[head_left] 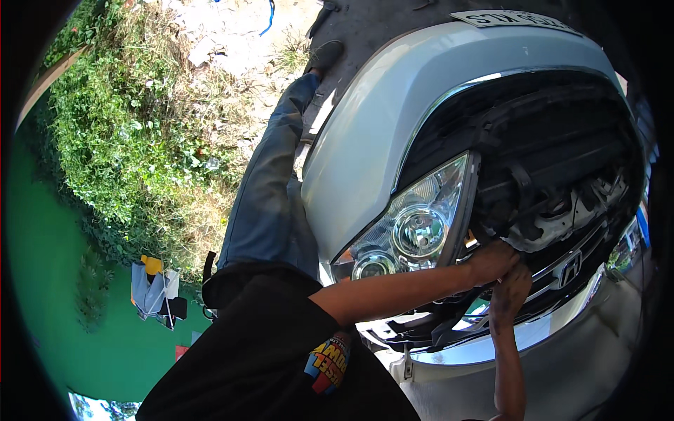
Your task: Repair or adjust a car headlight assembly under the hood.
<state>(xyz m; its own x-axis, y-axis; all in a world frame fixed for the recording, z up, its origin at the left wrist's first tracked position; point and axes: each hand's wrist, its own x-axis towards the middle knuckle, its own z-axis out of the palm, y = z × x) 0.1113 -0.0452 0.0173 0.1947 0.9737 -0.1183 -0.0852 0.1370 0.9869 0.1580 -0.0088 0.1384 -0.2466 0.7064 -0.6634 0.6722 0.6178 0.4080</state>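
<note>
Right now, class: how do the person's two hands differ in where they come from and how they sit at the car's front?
The left hand comes in on a forearm reaching across from the left; the right hand rises on a forearm from the lower edge. The left hand sits higher, beside the headlight; the right hand sits lower, by the chrome grille strip. Both are bare and meet at the grille.

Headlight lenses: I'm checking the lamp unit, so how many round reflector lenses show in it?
2: a large round lens in the middle of the headlight, and a smaller round lens below-left of it; others may be hidden.
</note>
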